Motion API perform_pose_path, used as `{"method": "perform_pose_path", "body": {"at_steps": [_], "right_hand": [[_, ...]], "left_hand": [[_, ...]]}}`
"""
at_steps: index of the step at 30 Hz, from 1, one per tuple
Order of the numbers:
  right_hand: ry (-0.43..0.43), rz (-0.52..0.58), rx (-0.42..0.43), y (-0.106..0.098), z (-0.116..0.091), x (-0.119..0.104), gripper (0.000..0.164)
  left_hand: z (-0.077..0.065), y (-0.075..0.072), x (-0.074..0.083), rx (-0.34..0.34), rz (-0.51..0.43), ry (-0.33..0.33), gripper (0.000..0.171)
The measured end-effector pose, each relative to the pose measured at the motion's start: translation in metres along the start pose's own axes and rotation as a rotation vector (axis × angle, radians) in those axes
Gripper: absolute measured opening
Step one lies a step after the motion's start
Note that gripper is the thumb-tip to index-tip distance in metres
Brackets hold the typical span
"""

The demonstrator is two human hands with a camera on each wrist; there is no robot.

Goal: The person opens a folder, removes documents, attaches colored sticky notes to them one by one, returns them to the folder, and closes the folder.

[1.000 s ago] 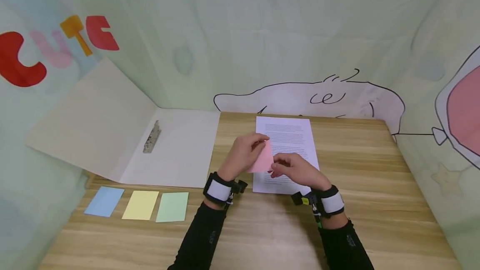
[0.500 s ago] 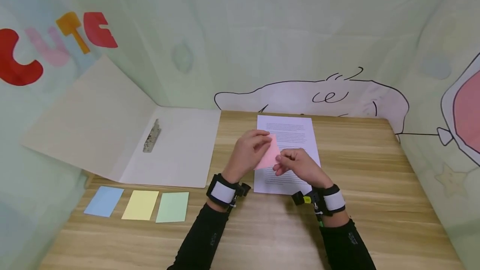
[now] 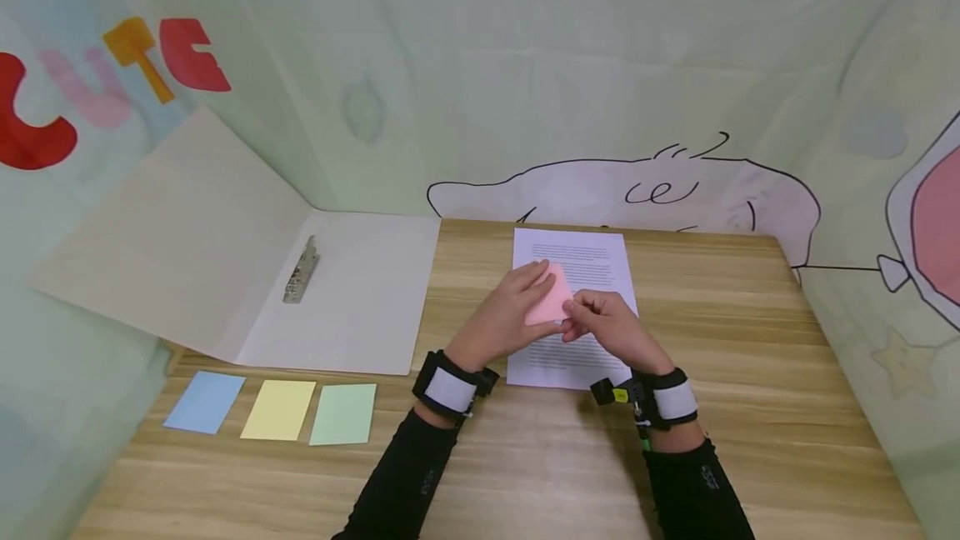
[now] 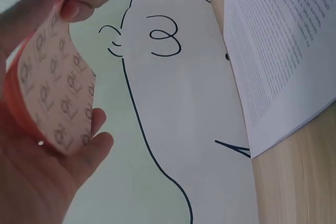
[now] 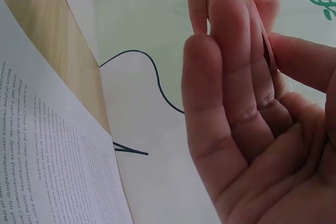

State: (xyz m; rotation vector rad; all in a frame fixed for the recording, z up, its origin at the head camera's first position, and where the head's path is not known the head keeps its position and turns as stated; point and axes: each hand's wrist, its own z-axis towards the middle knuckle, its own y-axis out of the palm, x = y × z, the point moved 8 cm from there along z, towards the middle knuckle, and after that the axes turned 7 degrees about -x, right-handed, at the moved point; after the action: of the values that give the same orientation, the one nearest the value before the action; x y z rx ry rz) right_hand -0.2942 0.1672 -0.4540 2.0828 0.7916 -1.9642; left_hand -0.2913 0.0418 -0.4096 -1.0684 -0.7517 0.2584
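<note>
A pink sticky note pad (image 3: 552, 297) is held above a printed sheet of paper (image 3: 543, 367) in the head view. My left hand (image 3: 495, 319) grips the pad from its left side, thumb and fingers on opposite faces. With thumb and fingertips, my right hand (image 3: 615, 330) pinches the pad's right corner. Its patterned backing (image 4: 59, 85) faces the left wrist camera and curves up toward the pinched corner. In the right wrist view, fingers of the right hand (image 5: 247, 114) hide most of the pad. How many layers are pinched I cannot tell.
An open white file folder (image 3: 367, 298) with a metal clip (image 3: 302, 271) lies at the left, its cover leaning on the curtain wall. In front of it lie blue (image 3: 205, 402), yellow (image 3: 278, 410) and green (image 3: 342, 414) square notes on the wooden table (image 3: 525, 473).
Both hands have moved a little to the right and away from me with the pink sticky note pad. The left thumb has shifted to the pad's near edge. Folder and other notes stay put.
</note>
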Motion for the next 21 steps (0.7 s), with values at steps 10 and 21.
{"method": "perform_pose_path", "body": {"at_steps": [10, 21], "right_hand": [[0.013, -0.018, 0.075, -0.004, -0.001, 0.0, 0.038], [0.0, -0.04, 0.191, -0.013, 0.0, -0.001, 0.042]], "left_hand": [[0.001, 0.006, 0.005, -0.009, -0.025, -0.009, 0.066], [0.003, 0.01, 0.003, -0.048, -0.132, -0.01, 0.05]]}}
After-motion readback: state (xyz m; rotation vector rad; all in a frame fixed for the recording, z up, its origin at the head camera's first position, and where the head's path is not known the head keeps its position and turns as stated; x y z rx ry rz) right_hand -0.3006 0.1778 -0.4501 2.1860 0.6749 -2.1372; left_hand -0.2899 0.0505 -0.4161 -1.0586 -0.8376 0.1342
